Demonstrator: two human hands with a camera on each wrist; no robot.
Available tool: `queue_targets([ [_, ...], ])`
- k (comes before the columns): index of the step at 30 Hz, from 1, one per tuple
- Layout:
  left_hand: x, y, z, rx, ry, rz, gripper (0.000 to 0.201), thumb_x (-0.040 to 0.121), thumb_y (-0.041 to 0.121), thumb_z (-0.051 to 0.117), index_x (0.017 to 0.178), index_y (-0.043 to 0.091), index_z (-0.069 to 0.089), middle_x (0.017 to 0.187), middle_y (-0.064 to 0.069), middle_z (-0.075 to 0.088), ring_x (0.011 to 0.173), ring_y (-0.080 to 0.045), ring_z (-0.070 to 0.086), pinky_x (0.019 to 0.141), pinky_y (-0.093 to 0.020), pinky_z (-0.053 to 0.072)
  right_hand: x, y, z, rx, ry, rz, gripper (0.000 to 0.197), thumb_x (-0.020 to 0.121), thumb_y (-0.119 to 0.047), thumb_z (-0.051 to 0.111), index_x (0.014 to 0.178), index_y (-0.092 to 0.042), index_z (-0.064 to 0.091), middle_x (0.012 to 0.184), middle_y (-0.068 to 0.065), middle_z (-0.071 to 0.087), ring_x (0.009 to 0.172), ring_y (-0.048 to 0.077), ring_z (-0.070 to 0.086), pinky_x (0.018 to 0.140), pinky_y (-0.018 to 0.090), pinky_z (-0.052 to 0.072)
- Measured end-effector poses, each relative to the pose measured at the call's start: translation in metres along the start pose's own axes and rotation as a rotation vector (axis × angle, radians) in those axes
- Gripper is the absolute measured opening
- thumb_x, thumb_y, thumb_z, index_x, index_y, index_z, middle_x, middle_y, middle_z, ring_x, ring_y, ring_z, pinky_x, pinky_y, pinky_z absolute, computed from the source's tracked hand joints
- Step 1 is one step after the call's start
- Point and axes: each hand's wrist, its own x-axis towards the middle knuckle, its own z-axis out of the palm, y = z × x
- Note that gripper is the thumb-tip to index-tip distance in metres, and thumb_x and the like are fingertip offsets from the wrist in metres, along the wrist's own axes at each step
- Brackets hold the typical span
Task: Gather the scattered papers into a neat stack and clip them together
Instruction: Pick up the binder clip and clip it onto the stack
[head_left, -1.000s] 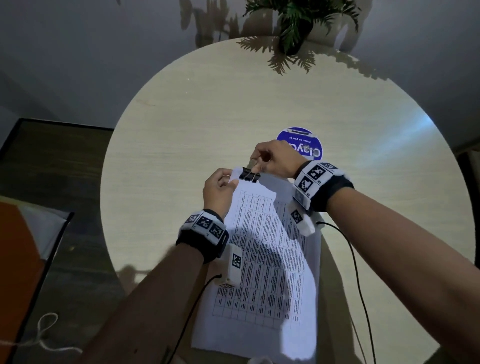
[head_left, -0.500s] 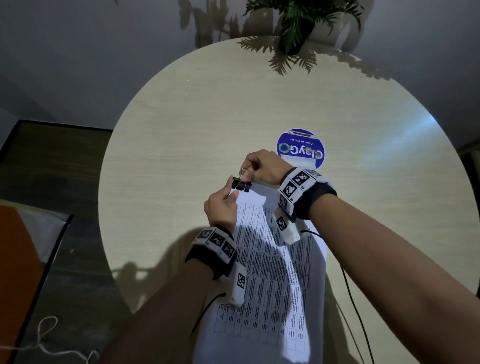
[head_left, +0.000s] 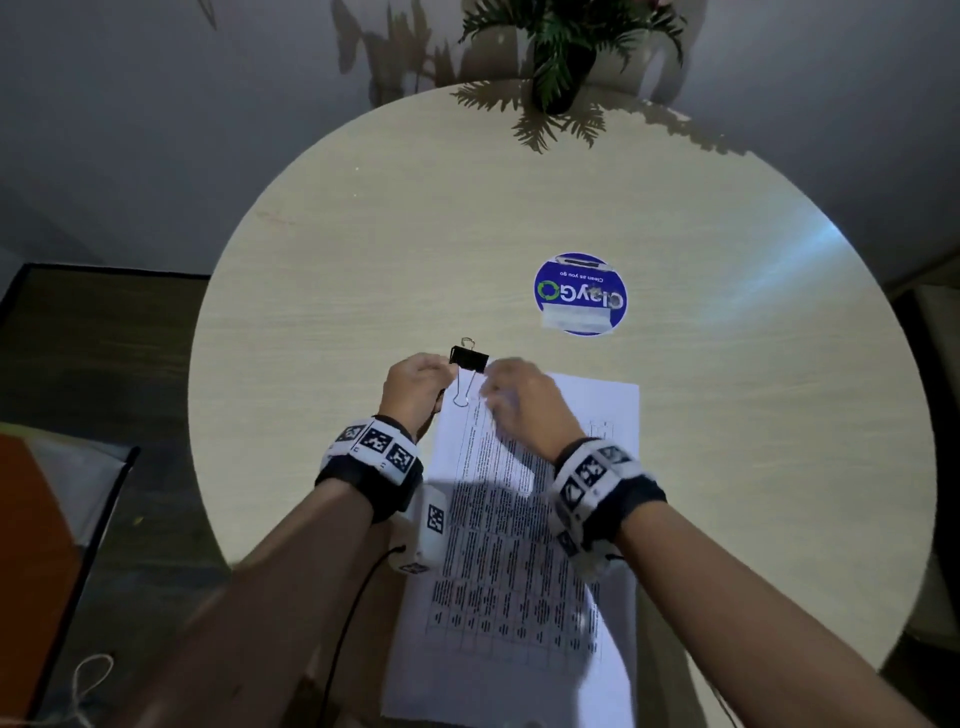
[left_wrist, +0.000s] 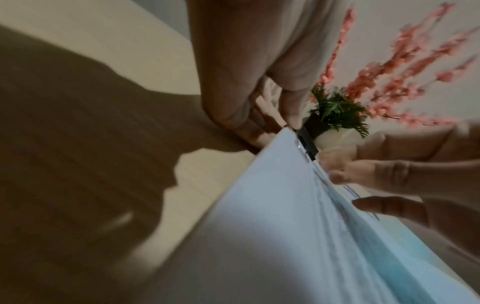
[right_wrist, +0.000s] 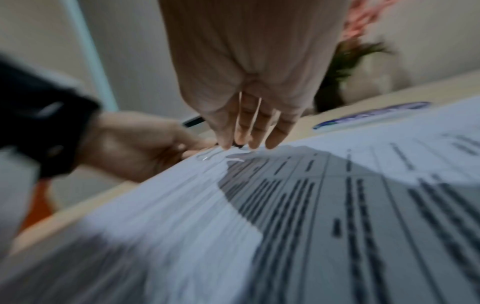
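Round pale desk (head_left: 363, 249), black binder clip (head_left: 468, 358) clamped on paper stack (head_left: 519, 571) corner, left hand (head_left: 415, 387) grip pinching stack corner, right hand (head_left: 524, 400) fingers flat, spread on top sheet.

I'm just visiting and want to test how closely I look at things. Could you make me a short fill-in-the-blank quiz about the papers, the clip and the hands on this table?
1. The black clip sits on the far ____ corner of the stack of papers.
2. The left hand holds the papers right beside the ____.
3. The right hand lies on the papers with its fingers ____.
4. The round sticker on the table is mostly ____.

Missing words: left; clip; straight; blue
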Motion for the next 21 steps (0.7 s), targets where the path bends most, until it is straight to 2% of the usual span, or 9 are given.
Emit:
queue_targets([
  [2,-0.006,0.005,-0.001,0.049,-0.074,0.096,0.035,0.079,-0.002,0.066,0.103,0.014,0.046,0.073,-0.003,0.053,0.06,-0.009,0.052,0.063,-0.025,0.044,0.008,0.012,-0.013,0.061,0.113,0.12,0.039,0.082,-0.006,0.058,0.12,-0.003,0.056,0.133,0.015,0.052,0.123,0.03,0.046,0.103,0.04,0.038],
  [4,-0.01,0.013,-0.001,0.159,-0.187,0.193,0.052,0.076,-0.008,0.064,0.113,0.019,0.039,0.064,0.007,0.054,0.055,-0.005,0.049,0.065,-0.028,0.042,0.016,0.025,-0.025,0.067,-0.003,0.243,0.056,0.08,-0.018,0.063,0.133,-0.015,0.043,0.136,0.009,0.049,0.127,0.028,0.04,0.106,0.047,0.034],
  [6,-0.013,0.027,0.0,0.275,-0.302,0.246,0.053,0.075,-0.008,0.063,0.113,0.024,0.047,0.055,0.014,0.051,0.05,-0.005,0.044,0.063,-0.028,0.04,0.019,0.029,-0.035,0.031,-0.114,0.263,0.034,0.079,-0.02,0.064,0.112,-0.018,0.054,0.114,0.008,0.06,0.112,0.026,0.05,0.1,0.046,0.039],
  [8,-0.017,0.038,0.003,0.323,-0.374,0.266,0.04,0.07,-0.001,0.068,0.095,0.029,0.059,0.076,-0.001,0.055,0.068,-0.015,0.049,0.068,-0.028,0.041,0.016,0.027,-0.042,0.108,-0.082,0.2,0.01,0.079,-0.015,0.065,0.083,-0.013,0.056,0.087,0.008,0.058,0.088,0.025,0.053,0.086,0.037,0.044],
  [11,-0.018,0.045,0.005,0.353,-0.375,0.162,0.025,0.066,0.01,0.078,0.08,0.027,0.066,0.084,-0.008,0.063,0.08,-0.02,0.057,0.079,-0.031,0.046,0.004,0.025,-0.046,0.215,0.052,0.111,0.012,0.08,-0.006,0.063,0.074,-0.006,0.052,0.073,0.009,0.049,0.073,0.021,0.044,0.061,0.028,0.029],
  [13,-0.023,0.045,0.008,0.373,-0.342,0.06,0.021,0.066,0.023,0.08,0.079,0.013,0.067,0.081,-0.011,0.064,0.075,-0.023,0.058,0.079,-0.031,0.047,-0.004,0.027,-0.045,0.25,0.128,0.104,0.018,0.08,-0.003,0.061,0.071,-0.011,0.047,0.066,0.003,0.045,0.071,0.02,0.041,0.058,0.028,0.028],
  [16,-0.034,0.032,0.023,0.454,-0.24,0.044,0.044,0.07,0.046,0.07,0.081,0.003,0.065,0.089,-0.011,0.068,0.083,-0.026,0.063,0.081,-0.03,0.045,-0.011,0.028,-0.051,0.302,0.232,0.132,0.018,0.076,-0.016,0.059,0.066,-0.018,0.044,0.06,-0.006,0.046,0.071,0.023,0.044,0.07,0.031,0.035],
  [19,-0.053,0.024,0.046,0.366,-0.118,0.16,0.029,0.086,0.034,0.056,0.099,0.011,0.07,0.103,-0.011,0.072,0.097,-0.03,0.066,0.088,-0.036,0.05,-0.017,0.04,-0.073,0.233,0.328,0.212,0.019,0.075,-0.034,0.062,0.089,-0.022,0.065,0.106,0.003,0.064,0.109,0.028,0.051,0.096,0.043,0.039],
  [21,-0.056,0.027,0.057,0.257,-0.126,0.198,0.032,0.083,0.035,0.055,0.103,0.015,0.069,0.107,-0.012,0.072,0.101,-0.031,0.066,0.097,-0.048,0.049,-0.025,0.061,-0.084,0.179,0.387,0.344,0.053,0.075,-0.038,0.068,0.124,-0.022,0.054,0.142,0.005,0.04,0.133,0.027,0.032,0.11,0.048,0.028],
])
